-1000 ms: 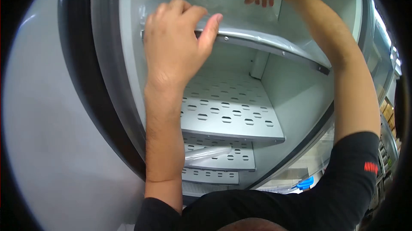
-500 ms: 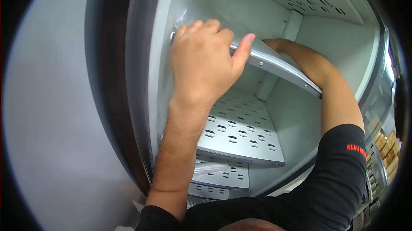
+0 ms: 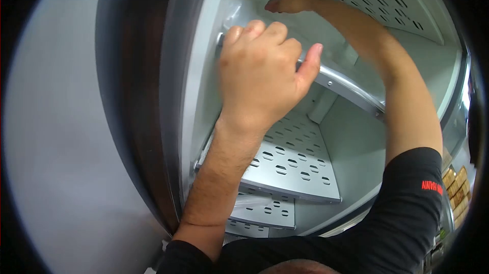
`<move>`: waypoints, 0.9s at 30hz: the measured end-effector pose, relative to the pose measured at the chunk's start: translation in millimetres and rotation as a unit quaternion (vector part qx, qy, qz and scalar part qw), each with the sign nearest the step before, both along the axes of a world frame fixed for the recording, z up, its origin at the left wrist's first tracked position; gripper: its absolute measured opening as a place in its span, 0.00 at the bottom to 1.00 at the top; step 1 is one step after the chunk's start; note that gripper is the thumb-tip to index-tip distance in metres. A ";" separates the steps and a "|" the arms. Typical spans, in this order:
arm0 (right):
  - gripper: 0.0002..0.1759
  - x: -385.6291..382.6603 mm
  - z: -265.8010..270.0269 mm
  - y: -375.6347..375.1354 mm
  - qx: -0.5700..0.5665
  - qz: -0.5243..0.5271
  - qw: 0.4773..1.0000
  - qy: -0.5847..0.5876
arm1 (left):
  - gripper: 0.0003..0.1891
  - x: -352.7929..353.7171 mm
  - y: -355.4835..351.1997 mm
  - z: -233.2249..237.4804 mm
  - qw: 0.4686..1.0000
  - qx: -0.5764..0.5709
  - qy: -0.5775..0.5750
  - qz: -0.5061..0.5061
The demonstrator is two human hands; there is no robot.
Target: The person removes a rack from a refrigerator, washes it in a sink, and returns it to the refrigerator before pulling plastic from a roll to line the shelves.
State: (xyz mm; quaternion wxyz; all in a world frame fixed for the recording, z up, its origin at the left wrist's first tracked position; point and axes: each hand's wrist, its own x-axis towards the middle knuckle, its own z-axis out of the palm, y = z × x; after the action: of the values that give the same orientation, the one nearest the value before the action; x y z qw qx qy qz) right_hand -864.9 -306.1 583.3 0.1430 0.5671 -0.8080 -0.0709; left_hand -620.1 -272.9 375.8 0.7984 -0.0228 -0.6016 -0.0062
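Inside an open cooler cabinet, the left hand (image 3: pixel 265 70) curls tightly around the front edge of the upper shelf (image 3: pixel 349 89), while the right hand (image 3: pixel 291 3) reaches above it, fingers stretched flat, holding nothing.

Left hand (image 3: pixel 265 70) is raised in front of the body, its back to the camera, four fingers curled over into a closed grip and the thumb (image 3: pixel 311 62) angled up along the right side. Left forearm (image 3: pixel 224 172) is bare, wrist straight, rising steeply from a black cuff (image 3: pixel 188 256) at the bottom edge. Right arm reaches up and forward past the left, upper arm in a short black sleeve (image 3: pixel 407 208). Right forearm (image 3: pixel 377 45) is bare, slanting up to the left. Right hand (image 3: pixel 291 3) lies above the left and apart from it, fingers straight, together, pointing left.
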 end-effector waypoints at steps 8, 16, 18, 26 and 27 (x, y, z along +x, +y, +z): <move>0.28 -23.0 -34.1 -23.2 -0.249 -0.114 0.957 0.095 | 0.20 -2.0 1.0 -3.9 1.000 0.005 0.002 -0.013; 0.30 2.7 -2.1 0.1 -0.073 -0.121 0.990 0.008 | 0.19 -2.3 1.8 -1.4 1.000 0.009 -0.005 0.009; 0.31 15.9 22.6 14.8 -0.052 -0.146 0.988 -0.001 | 0.19 -0.9 1.7 -0.8 1.000 0.010 -0.010 0.023; 0.33 63.1 39.2 120.7 -0.059 -0.263 0.962 -0.032 | 0.19 0.9 5.2 -2.1 0.996 -0.010 -0.043 0.081; 0.33 71.1 35.9 133.5 -0.064 -0.272 0.960 -0.030 | 0.21 2.3 6.2 -3.4 0.995 0.005 -0.064 0.073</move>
State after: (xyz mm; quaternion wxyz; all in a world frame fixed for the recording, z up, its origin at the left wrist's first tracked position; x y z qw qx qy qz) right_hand -793.7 -172.6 619.1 0.1294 0.3179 -0.9385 -0.0383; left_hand -617.8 -266.6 372.4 0.7570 0.0252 -0.6512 0.0474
